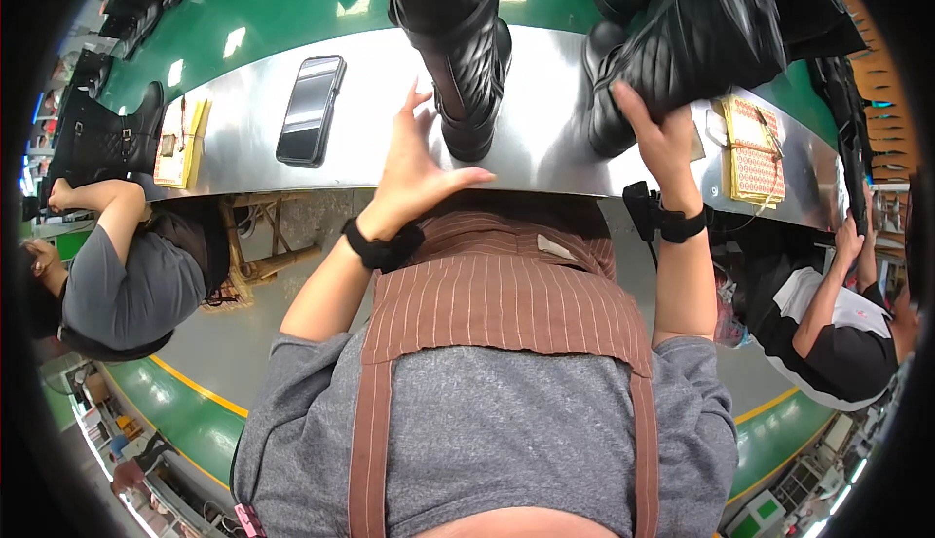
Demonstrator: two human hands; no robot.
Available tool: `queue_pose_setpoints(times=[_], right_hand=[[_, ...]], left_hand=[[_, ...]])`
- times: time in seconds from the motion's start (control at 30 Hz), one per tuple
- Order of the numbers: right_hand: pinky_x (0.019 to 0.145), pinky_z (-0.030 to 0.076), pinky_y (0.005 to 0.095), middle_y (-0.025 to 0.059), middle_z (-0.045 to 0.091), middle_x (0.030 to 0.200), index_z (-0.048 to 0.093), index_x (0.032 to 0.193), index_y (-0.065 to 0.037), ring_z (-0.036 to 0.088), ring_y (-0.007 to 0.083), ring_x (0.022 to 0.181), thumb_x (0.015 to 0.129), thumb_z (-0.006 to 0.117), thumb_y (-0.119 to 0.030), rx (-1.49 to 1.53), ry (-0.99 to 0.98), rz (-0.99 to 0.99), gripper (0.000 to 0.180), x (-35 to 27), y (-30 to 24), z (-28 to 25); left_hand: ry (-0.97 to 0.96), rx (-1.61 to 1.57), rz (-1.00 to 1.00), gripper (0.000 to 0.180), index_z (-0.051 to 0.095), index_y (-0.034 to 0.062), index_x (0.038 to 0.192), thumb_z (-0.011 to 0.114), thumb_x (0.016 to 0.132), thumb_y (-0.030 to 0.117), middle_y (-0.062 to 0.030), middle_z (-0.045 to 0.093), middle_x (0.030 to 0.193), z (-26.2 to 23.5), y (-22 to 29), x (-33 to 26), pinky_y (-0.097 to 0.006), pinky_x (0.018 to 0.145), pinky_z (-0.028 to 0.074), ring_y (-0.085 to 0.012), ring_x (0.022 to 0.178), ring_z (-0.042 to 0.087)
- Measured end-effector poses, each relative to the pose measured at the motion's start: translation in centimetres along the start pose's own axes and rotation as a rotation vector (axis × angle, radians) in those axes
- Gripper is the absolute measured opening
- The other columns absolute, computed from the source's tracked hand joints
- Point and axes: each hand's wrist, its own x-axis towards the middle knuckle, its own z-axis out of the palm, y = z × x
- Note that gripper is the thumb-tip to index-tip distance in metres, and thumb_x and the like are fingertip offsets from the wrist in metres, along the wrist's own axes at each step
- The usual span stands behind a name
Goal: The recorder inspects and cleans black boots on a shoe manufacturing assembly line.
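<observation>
Likely soft, floppy: right hand (pixel 662 144) gripping quilted black leather boot (pixel 701 41) by shaft, left hand (pixel 414 173) spread wide.

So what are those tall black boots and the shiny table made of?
The upright boot and the boot under the right hand look like black leather or a leather-like material: quilted stitching, soft sheen. The table looks like bare polished metal, since it reflects the lights and boots.
</observation>
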Motion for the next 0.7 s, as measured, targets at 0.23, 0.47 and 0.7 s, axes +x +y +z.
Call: queue_pose_setpoints(times=[0.23, 0.47, 0.7], right_hand=[[0.094, 0.039, 0.0324, 0.0134, 0.053, 0.114, 0.044, 0.127, 0.004, 0.051, 0.0199, 0.104, 0.078, 0.077, -0.014, -0.244, 0.421, -0.126, 0.061, -3.0, -1.8, 2.4], [0.068, 0.046, 0.0223, 0.0085, 0.045, 0.107, 0.033, 0.139, -0.003, 0.054, 0.0100, 0.073, 0.077, 0.077, -0.014, 0.241, -0.067, 0.161, 0.077, -4.7, -6.0, 8.1], [0.066, 0.047, 0.0196, 0.0061, 0.041, 0.101, 0.032, 0.135, -0.005, 0.054, 0.0063, 0.074, 0.076, 0.080, -0.017, 0.538, -0.191, 0.411, 0.077, -0.9, -6.0, 12.3]], left_hand=[[0.073, 0.444, -0.180, 0.088, 0.037, -0.0003, 0.137, 0.084, 0.065, 0.021, -0.0168, 0.057, 0.116, 1.9, 1.4, 0.8, -0.043, 0.099, 0.038, -0.0338, 0.112, 0.051], [0.178, 0.110, -0.192, 0.079, 0.042, -0.0049, 0.134, 0.080, 0.071, 0.025, -0.0203, 0.062, 0.115, -0.2, 5.4, 3.6, -0.035, 0.090, 0.049, -0.0290, 0.106, 0.063], [0.219, 0.183, -0.202, 0.086, 0.044, -0.0093, 0.131, 0.084, 0.066, 0.029, -0.0198, 0.066, 0.106, 0.4, 5.6, 3.2, -0.035, 0.082, 0.052, -0.0286, 0.096, 0.067]])
